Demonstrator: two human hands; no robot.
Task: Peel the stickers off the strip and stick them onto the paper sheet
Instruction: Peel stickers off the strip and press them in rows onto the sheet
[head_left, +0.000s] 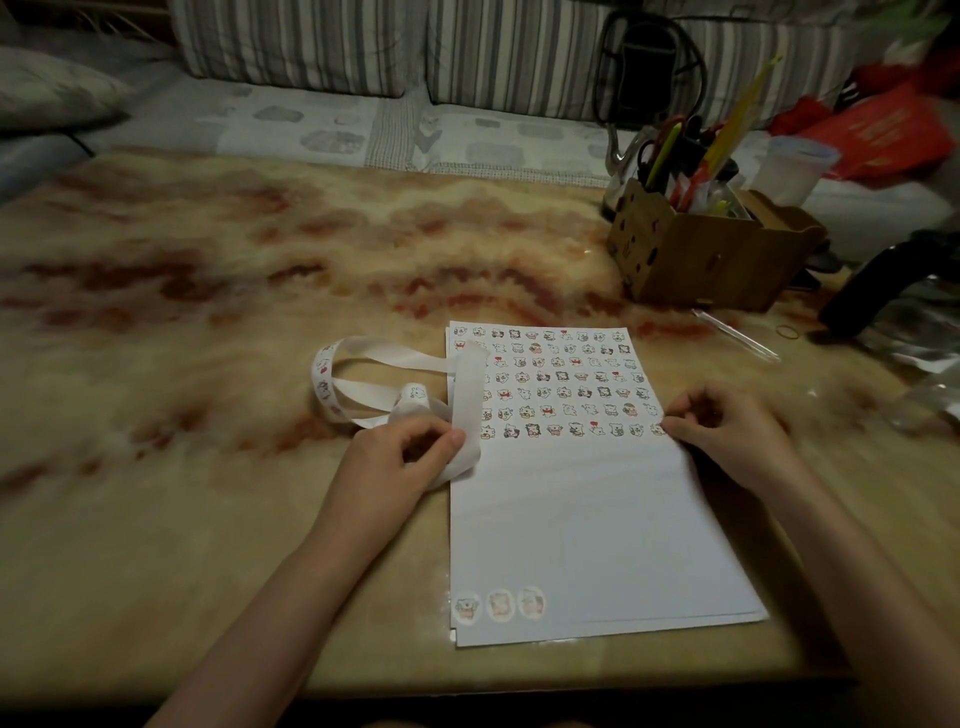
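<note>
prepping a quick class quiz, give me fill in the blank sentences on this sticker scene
The left hand holds the strip at the paper sheet's ____ edge.
The right hand touches the sheet's ____ edge.
____ large oval stickers sit in the sheet's near corner.
Missing: left; right; three.

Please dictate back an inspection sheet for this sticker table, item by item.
Surface: marbled table, with the sheet near its front edge.
Job's things: paper sheet with rows of small stickers on its far half and three oval stickers at its near-left corner; sticker strip looped at the left, crossing the sheet's left edge.
Clutter: box of pens, plastic cup, silvery bags.
Grippers: left hand grips the strip; right hand has its fingertips at the row-end sticker, pinch or press unclear.
Cables: dark loops behind the box, cord or strap unclear.
Surroundings: striped cushions.
</note>
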